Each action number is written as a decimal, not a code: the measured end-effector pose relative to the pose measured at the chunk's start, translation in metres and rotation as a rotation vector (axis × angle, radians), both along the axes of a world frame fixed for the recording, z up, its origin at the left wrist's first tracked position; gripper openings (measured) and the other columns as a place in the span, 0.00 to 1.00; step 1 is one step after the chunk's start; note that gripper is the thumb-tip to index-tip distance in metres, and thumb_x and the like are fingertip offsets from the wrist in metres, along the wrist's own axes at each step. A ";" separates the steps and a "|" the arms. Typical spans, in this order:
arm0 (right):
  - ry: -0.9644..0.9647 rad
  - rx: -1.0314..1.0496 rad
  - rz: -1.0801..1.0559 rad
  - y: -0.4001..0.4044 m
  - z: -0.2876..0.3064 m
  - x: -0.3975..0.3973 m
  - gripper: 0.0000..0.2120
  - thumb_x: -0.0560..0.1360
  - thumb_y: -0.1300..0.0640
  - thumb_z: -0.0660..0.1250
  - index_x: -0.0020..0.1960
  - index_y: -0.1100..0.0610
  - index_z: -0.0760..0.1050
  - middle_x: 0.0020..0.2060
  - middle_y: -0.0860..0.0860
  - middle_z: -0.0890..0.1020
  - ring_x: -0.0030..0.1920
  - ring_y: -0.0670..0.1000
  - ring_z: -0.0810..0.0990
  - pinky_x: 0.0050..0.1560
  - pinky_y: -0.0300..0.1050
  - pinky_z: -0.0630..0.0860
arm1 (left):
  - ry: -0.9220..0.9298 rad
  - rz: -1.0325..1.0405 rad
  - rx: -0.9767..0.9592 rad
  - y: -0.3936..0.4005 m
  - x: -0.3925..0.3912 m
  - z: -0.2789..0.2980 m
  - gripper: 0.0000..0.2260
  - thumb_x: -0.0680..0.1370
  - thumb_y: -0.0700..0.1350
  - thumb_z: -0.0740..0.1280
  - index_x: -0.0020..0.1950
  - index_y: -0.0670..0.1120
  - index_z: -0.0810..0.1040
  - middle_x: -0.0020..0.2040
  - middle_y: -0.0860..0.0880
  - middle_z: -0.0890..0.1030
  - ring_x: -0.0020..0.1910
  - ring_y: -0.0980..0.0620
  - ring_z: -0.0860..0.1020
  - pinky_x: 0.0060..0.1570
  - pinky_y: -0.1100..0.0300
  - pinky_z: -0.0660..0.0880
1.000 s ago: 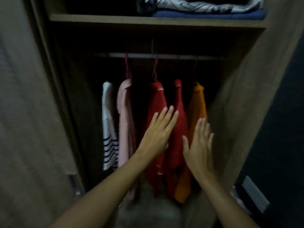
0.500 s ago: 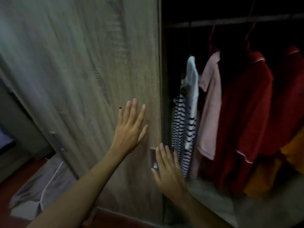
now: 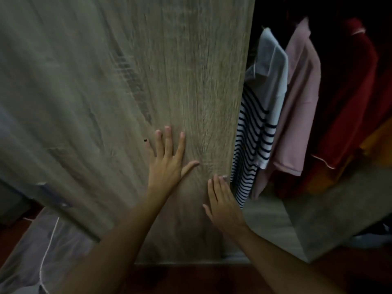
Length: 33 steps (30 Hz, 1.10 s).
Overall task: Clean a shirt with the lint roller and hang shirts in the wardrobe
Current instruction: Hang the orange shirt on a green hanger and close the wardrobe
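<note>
Since the earlier frames, both hands have been moved from the shirts [image 3: 297,98], left hanging inside the wardrobe, onto the door [image 3: 169,71]. The left hand [image 3: 167,164] and right hand [image 3: 222,202] are pressed flat, fingers straight, gripping nothing. Hanging is judged complete; closing is underway.

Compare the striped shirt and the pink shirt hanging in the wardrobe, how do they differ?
The striped shirt is white with dark horizontal stripes lower down; the pink shirt is one plain colour. The striped shirt hangs nearest the wooden door, at its edge, while the pink shirt hangs one place further right, next to a red garment. The striped shirt's hem reaches lower in the head view. Both hang freely, untouched by either hand.
</note>
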State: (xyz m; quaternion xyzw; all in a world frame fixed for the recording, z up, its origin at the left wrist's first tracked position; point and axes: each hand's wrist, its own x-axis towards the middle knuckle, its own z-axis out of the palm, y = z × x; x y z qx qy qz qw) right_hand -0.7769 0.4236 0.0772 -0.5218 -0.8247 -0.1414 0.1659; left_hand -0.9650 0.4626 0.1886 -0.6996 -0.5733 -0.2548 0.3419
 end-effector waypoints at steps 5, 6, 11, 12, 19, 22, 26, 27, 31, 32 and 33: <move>-0.026 0.091 0.043 0.010 -0.011 0.011 0.35 0.76 0.45 0.62 0.74 0.66 0.58 0.71 0.63 0.68 0.72 0.60 0.60 0.74 0.53 0.55 | -0.031 -0.078 0.049 0.011 0.003 -0.007 0.45 0.74 0.70 0.56 0.77 0.47 0.36 0.75 0.42 0.29 0.74 0.40 0.32 0.69 0.32 0.42; -0.023 0.102 0.053 0.011 -0.011 0.013 0.35 0.76 0.45 0.62 0.73 0.65 0.59 0.70 0.62 0.68 0.72 0.60 0.60 0.74 0.53 0.56 | -0.029 -0.086 0.062 0.012 0.004 -0.008 0.46 0.74 0.70 0.57 0.78 0.47 0.36 0.75 0.42 0.30 0.74 0.40 0.32 0.69 0.32 0.40; -0.004 0.135 0.057 0.015 -0.017 0.029 0.34 0.76 0.46 0.63 0.74 0.64 0.58 0.70 0.61 0.69 0.73 0.58 0.60 0.73 0.51 0.58 | 0.005 -0.083 0.115 0.016 0.020 -0.008 0.47 0.73 0.70 0.59 0.78 0.47 0.38 0.75 0.41 0.30 0.74 0.39 0.31 0.69 0.35 0.35; 0.003 0.139 0.049 0.016 -0.018 0.033 0.34 0.76 0.46 0.62 0.74 0.64 0.58 0.71 0.60 0.69 0.73 0.58 0.60 0.73 0.51 0.58 | 0.007 -0.086 0.120 0.017 0.025 -0.008 0.47 0.73 0.70 0.59 0.78 0.46 0.38 0.75 0.41 0.30 0.74 0.39 0.31 0.70 0.36 0.35; 0.152 0.082 -0.124 0.005 -0.019 0.054 0.35 0.76 0.46 0.63 0.74 0.66 0.57 0.72 0.64 0.64 0.74 0.61 0.57 0.74 0.54 0.56 | -0.009 -0.114 0.122 0.021 0.076 -0.009 0.45 0.74 0.70 0.57 0.78 0.47 0.38 0.75 0.43 0.29 0.74 0.41 0.31 0.70 0.36 0.36; 0.294 0.016 -0.232 0.000 -0.019 0.055 0.38 0.76 0.44 0.62 0.75 0.67 0.54 0.74 0.66 0.58 0.76 0.62 0.54 0.73 0.54 0.58 | -0.017 -0.133 0.121 0.024 0.103 -0.010 0.44 0.75 0.70 0.56 0.78 0.47 0.39 0.76 0.42 0.30 0.75 0.41 0.31 0.70 0.36 0.36; 0.388 -0.063 -0.296 0.003 -0.020 0.080 0.39 0.78 0.41 0.58 0.76 0.67 0.51 0.75 0.65 0.55 0.77 0.60 0.49 0.71 0.54 0.61 | -0.031 -0.141 0.112 0.026 0.143 -0.010 0.43 0.76 0.69 0.56 0.78 0.47 0.39 0.76 0.42 0.30 0.75 0.40 0.32 0.70 0.35 0.39; 0.398 -0.072 -0.297 0.005 -0.022 0.090 0.39 0.77 0.41 0.58 0.76 0.66 0.51 0.75 0.65 0.54 0.77 0.60 0.49 0.71 0.54 0.63 | -0.032 -0.142 0.108 0.026 0.153 -0.010 0.43 0.76 0.69 0.56 0.78 0.47 0.39 0.75 0.41 0.30 0.75 0.40 0.32 0.70 0.35 0.39; 0.374 -0.070 -0.278 0.014 -0.028 0.137 0.41 0.76 0.40 0.62 0.75 0.66 0.51 0.74 0.65 0.57 0.75 0.60 0.56 0.71 0.53 0.65 | -0.020 -0.168 0.071 0.026 0.192 -0.008 0.41 0.77 0.69 0.55 0.78 0.47 0.40 0.75 0.41 0.30 0.74 0.39 0.31 0.70 0.34 0.38; 0.367 -0.069 -0.278 0.015 -0.028 0.149 0.41 0.75 0.41 0.63 0.75 0.67 0.52 0.74 0.65 0.58 0.75 0.60 0.58 0.71 0.53 0.65 | 0.004 -0.180 0.056 0.026 0.201 -0.008 0.40 0.77 0.68 0.55 0.78 0.48 0.41 0.76 0.41 0.30 0.74 0.39 0.32 0.69 0.34 0.38; 0.366 -0.068 -0.278 0.016 -0.029 0.160 0.42 0.75 0.41 0.64 0.75 0.67 0.53 0.74 0.65 0.59 0.74 0.61 0.59 0.71 0.52 0.65 | 0.043 -0.188 0.049 0.025 0.207 -0.009 0.39 0.77 0.68 0.55 0.78 0.48 0.42 0.76 0.41 0.31 0.74 0.39 0.32 0.69 0.34 0.38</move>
